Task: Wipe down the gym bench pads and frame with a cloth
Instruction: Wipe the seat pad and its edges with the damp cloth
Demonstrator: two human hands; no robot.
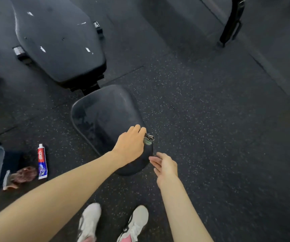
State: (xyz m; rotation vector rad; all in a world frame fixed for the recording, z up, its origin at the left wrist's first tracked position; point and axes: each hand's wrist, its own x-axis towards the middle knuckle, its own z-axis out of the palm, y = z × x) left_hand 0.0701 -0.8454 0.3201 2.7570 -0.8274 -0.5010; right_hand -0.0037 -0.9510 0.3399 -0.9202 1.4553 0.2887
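Left hand clenched on the cloth, at the right edge of the seat pad, toward its near end. Only a patterned scrap of cloth shows past the fingers. Right hand released, fingers loose, just beside the seat pad's near tip; contact unclear. Back pad lies beyond the seat pad. Toothpaste tube on the floor, left of the seat pad.

We see a dim, cool grey scene under soft, even light, with no hard shadows. The back pad shows a pale sheen along its top. Right of that pad the speckled floor smears and darkens toward the corners, its seams bowing. Below the pad, the cloth in our left hand is blurred.
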